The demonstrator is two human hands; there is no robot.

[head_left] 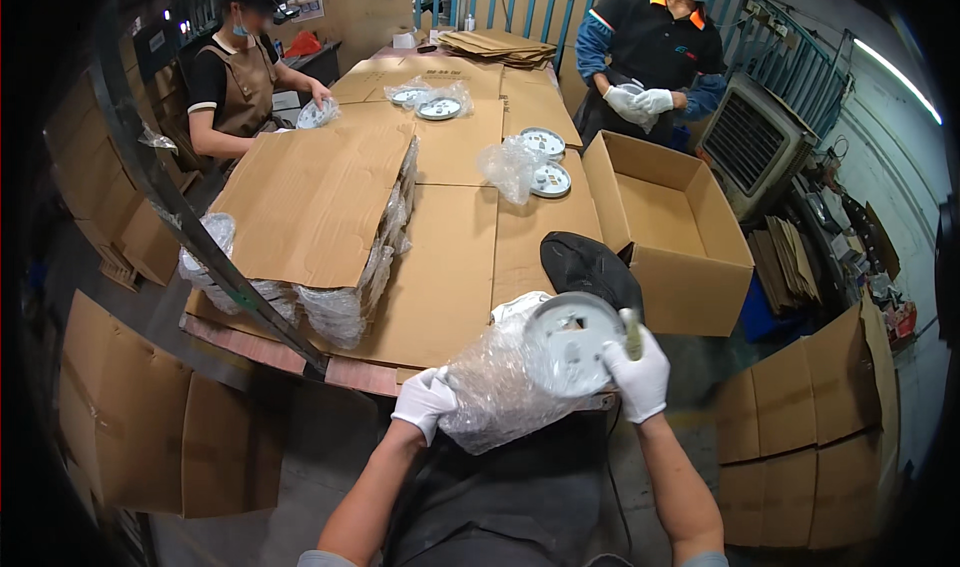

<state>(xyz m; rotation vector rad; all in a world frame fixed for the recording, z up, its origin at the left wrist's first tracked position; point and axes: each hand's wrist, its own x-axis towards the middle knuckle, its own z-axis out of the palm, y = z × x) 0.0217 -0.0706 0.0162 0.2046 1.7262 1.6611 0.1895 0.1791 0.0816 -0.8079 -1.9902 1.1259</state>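
Observation:
In its white glove, my left hand (pixel 425 401) is closed on the edge of a clear bubble wrap bag (pixel 492 392). A round light-grey metal disc (pixel 570 352) with a small square opening lies partly over the bag's right end. My right hand (pixel 642 377), also gloved in white, grips the disc's right rim. Along that hand's fingers stands a short greenish stick-like thing (pixel 632 335), whose kind I cannot make out. A white cloth or glove (pixel 520 307) and a black cap-like item (pixel 592 270) lie on the table just beyond.
Cardboard covers the table (pixel 455 227). At left, a cardboard sheet (pixel 315 202) tops stacked bubble-wrapped pieces (pixel 345 312). More discs (pixel 551 179) lie farther back. An open carton (pixel 690 277) stands right; a metal post (pixel 170 202) crosses the left. Two co-workers (pixel 235 87) (pixel 655 57) handle pieces.

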